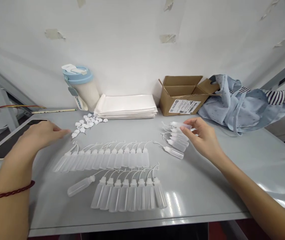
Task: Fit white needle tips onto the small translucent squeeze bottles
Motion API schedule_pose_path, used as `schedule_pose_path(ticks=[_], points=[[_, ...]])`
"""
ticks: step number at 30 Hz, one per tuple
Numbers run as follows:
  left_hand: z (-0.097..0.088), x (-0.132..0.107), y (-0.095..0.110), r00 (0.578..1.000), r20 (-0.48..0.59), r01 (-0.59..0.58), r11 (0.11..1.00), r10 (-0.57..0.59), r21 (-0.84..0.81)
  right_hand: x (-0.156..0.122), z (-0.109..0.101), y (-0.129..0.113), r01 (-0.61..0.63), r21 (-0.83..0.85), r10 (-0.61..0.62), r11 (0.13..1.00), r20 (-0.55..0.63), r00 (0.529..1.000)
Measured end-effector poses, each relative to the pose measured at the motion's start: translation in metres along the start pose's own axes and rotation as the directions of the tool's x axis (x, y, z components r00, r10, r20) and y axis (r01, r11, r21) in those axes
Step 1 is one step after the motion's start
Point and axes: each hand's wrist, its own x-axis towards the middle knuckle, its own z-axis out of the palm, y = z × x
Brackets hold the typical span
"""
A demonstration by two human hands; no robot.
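Note:
My right hand (204,136) pinches a translucent plastic squeeze bottle (182,125) between thumb and fingers, at the far end of a short column of similar bottles (177,144) with thin attached strap caps. Stretched toward a pile of small white nozzle caps (88,122), my left hand (41,136) has its fingers extended, the fingertips beside the nearest cap; nothing shows in them. In the middle lies a long row of squeeze bottles (102,159). A second row of bottles (128,196) lies closer to me, with one bottle (80,186) slanted apart at its left.
A tumbler with a blue lid (78,77), a stack of white envelopes (127,106) and an open cardboard box (182,96) stand along the wall. Blue patterned cloth (235,103) is heaped at right. A dark-screened tablet (9,140) lies under my left arm on the grey table (207,196).

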Motion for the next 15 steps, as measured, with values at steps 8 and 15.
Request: schedule_pose_path(ticks=[8, 15], points=[[0.025, -0.003, 0.007, 0.996, -0.008, -0.084, 0.996, 0.083, -0.019, 0.006, -0.005, 0.005, -0.07, -0.016, 0.072, 0.997, 0.124, 0.99], [0.033, -0.006, 0.026, 0.992, -0.118, -0.049, 0.999, 0.047, -0.012, 0.008, -0.01, 0.002, -0.067, -0.115, 0.092, 0.991, 0.223, 0.97]])
